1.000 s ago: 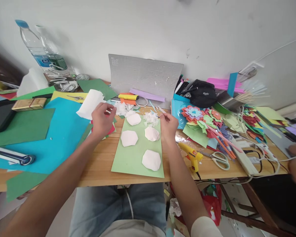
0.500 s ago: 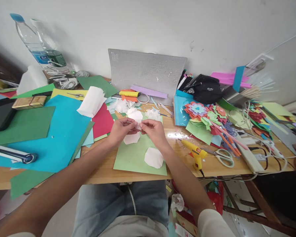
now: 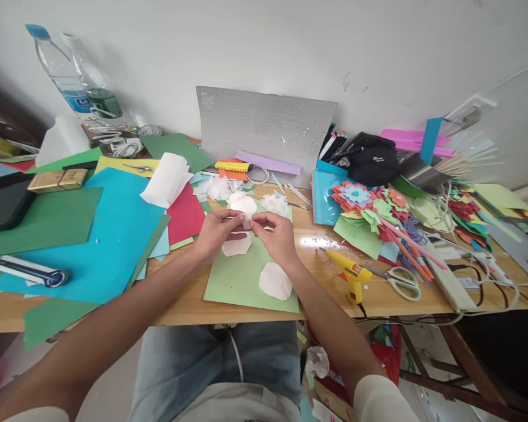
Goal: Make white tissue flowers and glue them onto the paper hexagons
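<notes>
Between my fingertips is a small white paper piece (image 3: 247, 221), pinched from both sides over a light green sheet (image 3: 233, 282). My left hand (image 3: 219, 231) is closed on its left edge, and my right hand (image 3: 273, 232) grips the right edge. Beneath my left fingers a white paper cutout (image 3: 236, 245) lies on the green sheet. Another rounded white cutout (image 3: 275, 281) rests near my right wrist. Just beyond my hands there is a further white paper shape (image 3: 243, 203), partly hidden by the fingers.
Torn white scraps (image 3: 217, 186) lie behind my hands. To the right are a yellow glue gun (image 3: 348, 268), scissors (image 3: 402, 282) and paper flowers (image 3: 354, 196). A blue sheet (image 3: 110, 234) with a stapler (image 3: 30, 271) covers the left. A grey cutting mat (image 3: 264, 126) leans on the wall.
The view has shifted slightly, so everything sits a little further right. Both hands keep their pinch on the white paper piece; little else differs.
</notes>
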### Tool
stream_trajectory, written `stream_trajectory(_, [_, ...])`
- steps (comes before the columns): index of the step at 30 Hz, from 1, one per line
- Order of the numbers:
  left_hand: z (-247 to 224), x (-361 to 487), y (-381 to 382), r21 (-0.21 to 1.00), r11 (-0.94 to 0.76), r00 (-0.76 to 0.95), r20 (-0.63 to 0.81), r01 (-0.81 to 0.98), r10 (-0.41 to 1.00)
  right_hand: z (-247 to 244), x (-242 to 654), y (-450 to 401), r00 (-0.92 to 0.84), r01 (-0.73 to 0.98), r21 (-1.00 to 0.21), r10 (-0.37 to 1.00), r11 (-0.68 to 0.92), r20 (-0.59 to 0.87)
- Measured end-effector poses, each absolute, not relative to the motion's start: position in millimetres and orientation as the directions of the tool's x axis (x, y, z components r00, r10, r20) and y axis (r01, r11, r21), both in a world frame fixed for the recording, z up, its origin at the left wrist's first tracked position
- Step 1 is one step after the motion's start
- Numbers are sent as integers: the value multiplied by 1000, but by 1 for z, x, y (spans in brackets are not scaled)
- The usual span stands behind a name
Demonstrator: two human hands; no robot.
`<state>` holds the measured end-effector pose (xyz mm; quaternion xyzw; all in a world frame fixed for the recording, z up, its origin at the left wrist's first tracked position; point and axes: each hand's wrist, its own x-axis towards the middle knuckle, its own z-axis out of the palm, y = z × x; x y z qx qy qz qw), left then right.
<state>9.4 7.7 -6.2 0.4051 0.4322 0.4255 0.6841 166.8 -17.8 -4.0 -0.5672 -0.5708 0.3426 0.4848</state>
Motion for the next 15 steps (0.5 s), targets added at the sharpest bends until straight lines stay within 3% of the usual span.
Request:
stream_trajectory(7, [-1, 9, 6, 907, 338, 278, -267, -252, 923, -5, 165, -22, 52, 442, -845, 932, 300, 358])
stream_trajectory(15, [-8, 8, 8, 890, 336, 299, -245, -307, 922, -6, 167, -20, 34, 485, -807, 915, 337, 402])
